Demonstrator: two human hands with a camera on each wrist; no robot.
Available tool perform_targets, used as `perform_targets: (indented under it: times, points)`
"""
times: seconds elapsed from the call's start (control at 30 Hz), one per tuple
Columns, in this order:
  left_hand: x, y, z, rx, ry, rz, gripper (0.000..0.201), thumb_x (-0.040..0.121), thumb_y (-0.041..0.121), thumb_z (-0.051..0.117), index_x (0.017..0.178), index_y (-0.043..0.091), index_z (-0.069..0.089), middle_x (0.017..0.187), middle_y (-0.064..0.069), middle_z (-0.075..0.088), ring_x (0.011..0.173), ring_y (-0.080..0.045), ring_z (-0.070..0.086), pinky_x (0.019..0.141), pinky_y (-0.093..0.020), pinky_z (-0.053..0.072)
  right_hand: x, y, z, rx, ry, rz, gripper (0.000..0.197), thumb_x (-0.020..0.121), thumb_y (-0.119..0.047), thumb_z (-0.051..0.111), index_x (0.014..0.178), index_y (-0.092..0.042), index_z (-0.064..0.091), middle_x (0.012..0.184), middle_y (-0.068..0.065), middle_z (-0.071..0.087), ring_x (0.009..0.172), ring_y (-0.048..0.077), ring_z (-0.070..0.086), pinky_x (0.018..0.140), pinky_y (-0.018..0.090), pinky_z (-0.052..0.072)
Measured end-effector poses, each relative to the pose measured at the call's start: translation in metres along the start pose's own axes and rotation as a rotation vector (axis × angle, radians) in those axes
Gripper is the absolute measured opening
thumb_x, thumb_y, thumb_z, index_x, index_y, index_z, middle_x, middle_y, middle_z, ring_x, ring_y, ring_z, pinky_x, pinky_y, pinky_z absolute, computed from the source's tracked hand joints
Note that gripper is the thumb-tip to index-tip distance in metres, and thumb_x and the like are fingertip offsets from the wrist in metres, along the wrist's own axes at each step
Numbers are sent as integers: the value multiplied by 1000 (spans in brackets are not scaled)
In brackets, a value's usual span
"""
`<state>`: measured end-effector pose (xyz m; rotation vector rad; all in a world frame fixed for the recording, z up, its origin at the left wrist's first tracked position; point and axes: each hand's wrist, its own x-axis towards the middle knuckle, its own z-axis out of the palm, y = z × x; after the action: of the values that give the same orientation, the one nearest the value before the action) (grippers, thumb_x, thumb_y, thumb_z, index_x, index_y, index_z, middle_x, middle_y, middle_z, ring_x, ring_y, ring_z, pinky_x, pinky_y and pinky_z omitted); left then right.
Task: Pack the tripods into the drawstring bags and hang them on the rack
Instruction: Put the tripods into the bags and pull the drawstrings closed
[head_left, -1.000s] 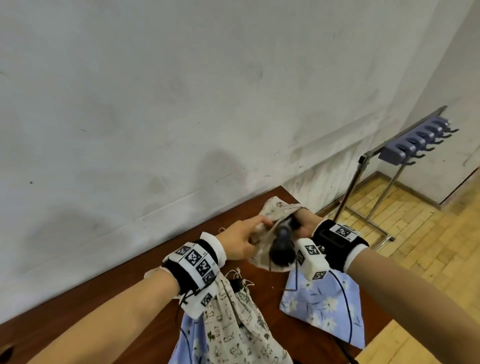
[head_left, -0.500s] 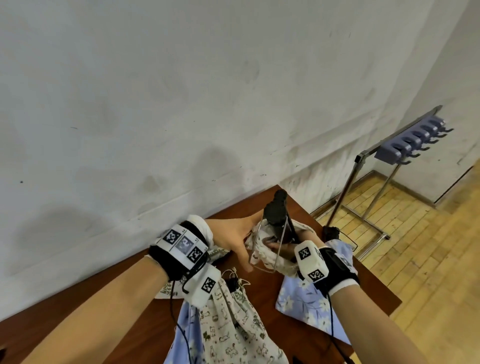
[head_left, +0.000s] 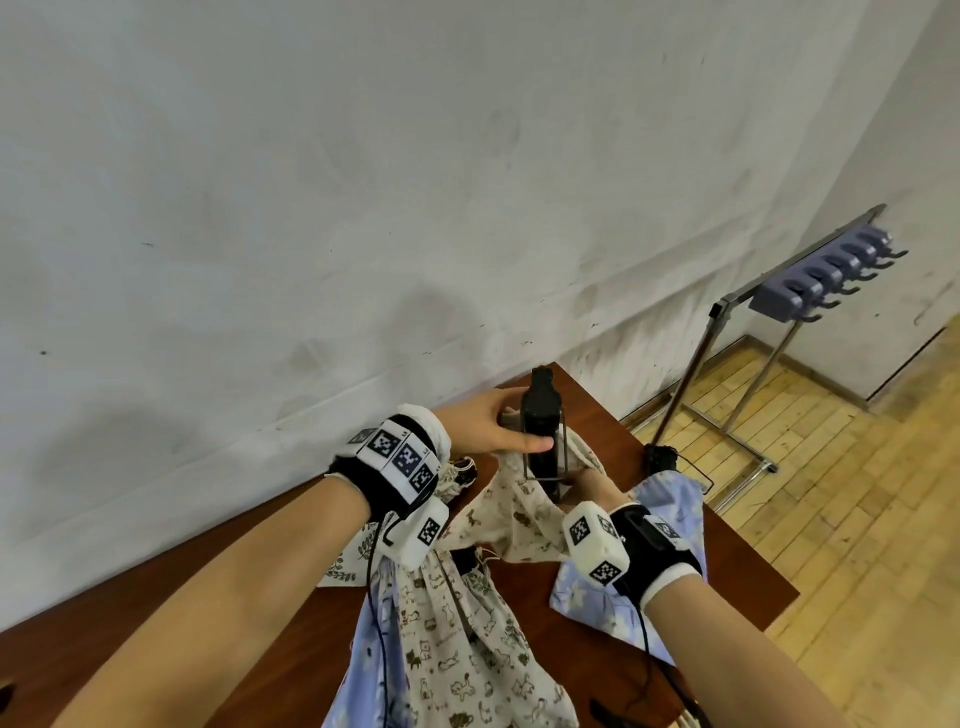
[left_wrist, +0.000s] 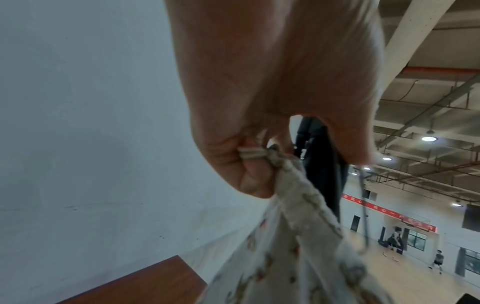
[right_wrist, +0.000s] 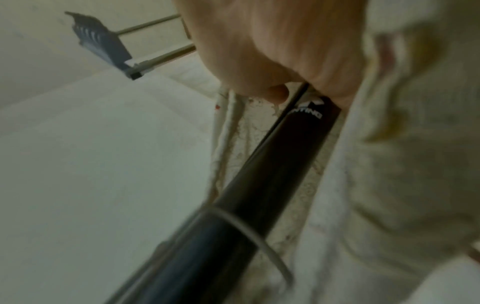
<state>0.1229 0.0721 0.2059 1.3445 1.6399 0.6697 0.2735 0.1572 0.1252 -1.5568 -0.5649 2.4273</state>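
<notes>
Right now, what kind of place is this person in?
Probably a sports hall or gym. The left wrist view shows a high ceiling with round lights, a red banner on the far wall, and people on a wide wooden floor.

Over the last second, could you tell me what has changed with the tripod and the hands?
The black folded tripod has swung from lying toward the camera to standing upright, its lower end in the cream animal-print drawstring bag. The right hand moved from above it to below. The left hand still grips the bag's rim; the purple hook rack remains empty.
</notes>
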Motion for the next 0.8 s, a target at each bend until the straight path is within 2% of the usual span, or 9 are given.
perform_targets:
  times: [0.07,0.13,0.17,0.33,0.43,0.57,0.67,0.73,0.8]
  points:
    - [6,-3,3,35,110,-27,40,84,45,66,119,37,50,116,11,60,111,-12,56,106,-42,42,6,3,-5,10,-57,104,31,105,-15,30,114,7,50,99,27,66,98,36,57,71,38,52]
    - [9,-7,7,-8,201,-37,44,86,43,64,127,34,48,124,5,59,115,-13,54,109,-39,38,13,3,-8,-21,-152,189,41,103,-17,30,136,3,40,133,25,52,127,34,48,100,44,39]
    - [11,-10,9,-40,225,-46,47,87,39,64,130,30,47,128,2,58,119,-15,52,109,-37,36,13,4,-9,-42,-173,218,43,102,-19,31,138,3,38,136,26,49,129,36,46,105,48,34]
    - [12,-28,9,27,158,-160,69,80,36,72,139,19,41,140,0,49,131,-17,43,111,-36,30,15,-2,-14,41,-228,259,40,101,-23,35,130,5,38,128,31,50,123,42,47,106,55,32]
    - [11,-42,12,137,79,-259,73,73,32,80,136,17,46,137,1,51,129,-18,45,112,-38,32,14,-9,-16,128,-189,198,34,99,-15,38,127,4,38,125,33,44,122,48,44,96,60,40]
    - [12,-53,14,174,137,-302,76,65,30,86,131,15,51,134,-4,56,125,-23,50,109,-41,38,17,-14,-27,76,-94,1,26,92,3,43,117,6,51,123,24,50,103,33,55,68,42,60]
    - [14,-50,14,231,132,-320,81,64,33,86,133,15,49,135,-4,54,125,-25,50,107,-41,39,29,-16,-36,-156,118,-164,40,86,11,44,122,1,59,100,9,59,64,19,44,45,24,48]
    - [16,-49,16,252,125,-326,84,64,35,86,135,14,46,136,-3,52,125,-25,49,107,-41,39,32,-13,-39,-336,225,-189,27,85,5,56,109,-3,64,80,4,50,59,16,36,47,24,36]
    - [17,-50,17,262,126,-327,86,64,36,86,136,14,45,137,-3,51,125,-25,49,106,-39,40,34,-5,-40,-415,208,-102,18,82,-6,70,95,-5,57,87,6,48,68,17,44,56,27,37]
